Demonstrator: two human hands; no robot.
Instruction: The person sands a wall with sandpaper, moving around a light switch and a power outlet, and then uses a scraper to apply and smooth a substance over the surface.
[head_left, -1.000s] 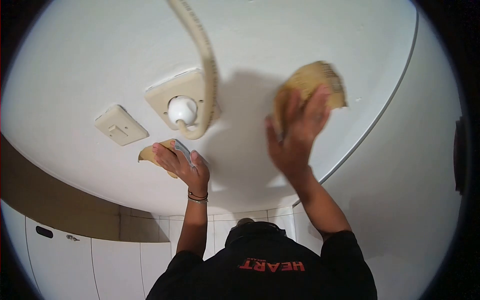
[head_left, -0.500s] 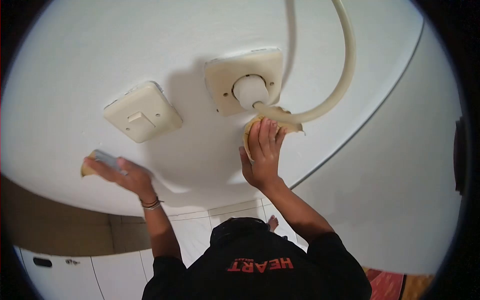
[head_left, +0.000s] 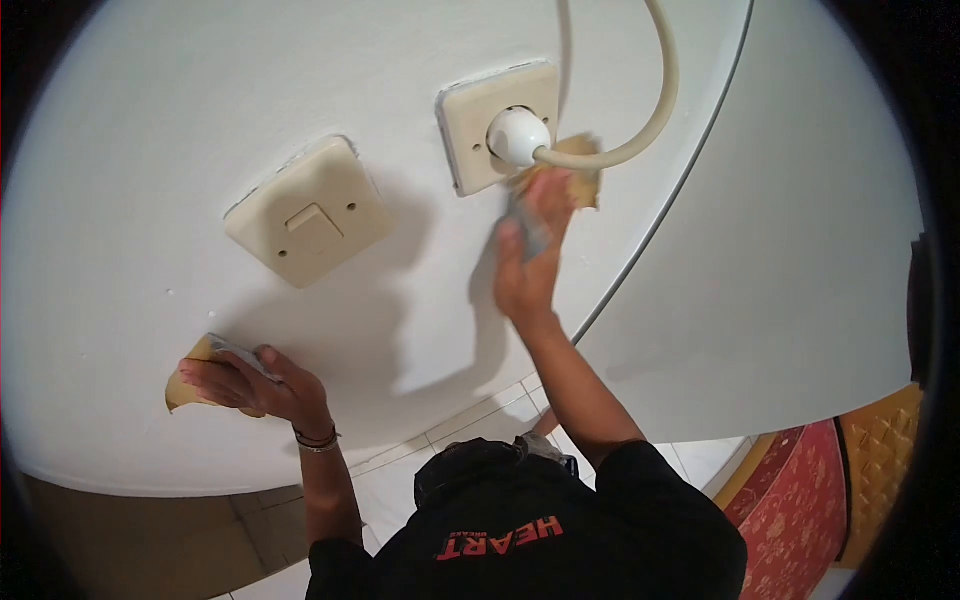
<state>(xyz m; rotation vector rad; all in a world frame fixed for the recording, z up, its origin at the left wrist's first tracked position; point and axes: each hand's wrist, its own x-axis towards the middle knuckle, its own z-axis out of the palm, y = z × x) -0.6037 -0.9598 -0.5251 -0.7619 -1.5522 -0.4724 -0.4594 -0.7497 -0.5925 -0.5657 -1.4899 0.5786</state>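
Observation:
My left hand (head_left: 265,385) is closed around a folded piece of sandpaper (head_left: 188,380), tan on one side and grey on the other, against the white wall (head_left: 120,240) below the light switch (head_left: 310,212). Blurred by motion, my right hand (head_left: 535,250) grips a second piece of sandpaper (head_left: 585,185) on the wall just below the socket (head_left: 475,110). A round white plug (head_left: 518,136) sits in the socket, and its thick cream cable (head_left: 668,90) loops over the right sandpaper.
A dark line (head_left: 655,225) runs down the wall's right side beside a pale grey surface (head_left: 780,270). White floor tiles (head_left: 390,485) show below. Red patterned fabric (head_left: 795,495) and a gold quilted panel (head_left: 880,465) are at the lower right.
The view has shifted. My right hand has moved up nearer the plug, its sandpaper now higher beside the socket. My left hand is lower relative to the switch, with its sandpaper still held.

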